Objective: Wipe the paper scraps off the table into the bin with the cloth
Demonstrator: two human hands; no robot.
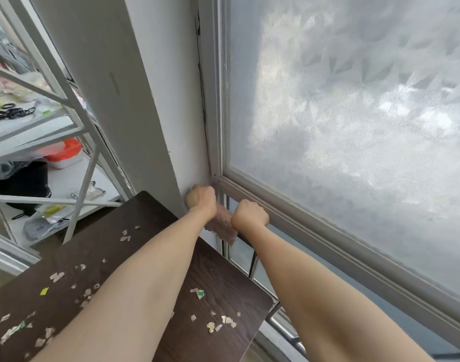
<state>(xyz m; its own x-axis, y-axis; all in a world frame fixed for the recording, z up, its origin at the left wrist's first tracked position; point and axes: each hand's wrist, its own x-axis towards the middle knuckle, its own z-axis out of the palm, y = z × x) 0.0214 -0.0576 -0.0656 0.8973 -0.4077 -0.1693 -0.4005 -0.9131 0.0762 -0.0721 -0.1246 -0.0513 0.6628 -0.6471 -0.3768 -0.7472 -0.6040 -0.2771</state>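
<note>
In the head view, both bare forearms reach forward past the far edge of a dark brown wood-grain table (pixel 74 259) toward the corner where a white wall meets a frosted window (pixel 354 113). The left hand (pixel 201 198) and right hand (pixel 249 214) are each curled into a fist, and both grip a fuzzy, pinkish-beige cloth (pixel 222 223). The cloth stretches between the 2 fists, looks soft and nubby in texture, and its lower edge hangs just over the table's far corner beside the window frame. A bunched tan end of it shows past the left hand, against the wall.

Small torn paper scraps (pixel 218 322) lie scattered across the tabletop: mostly off-white and pale pink bits, with a few showing green or yellow print. One cluster lies near the right edge between the arms, others spread left of the left forearm. A white metal shelving rack (pixel 74 118) holding assorted items stands to the left of the table.
</note>
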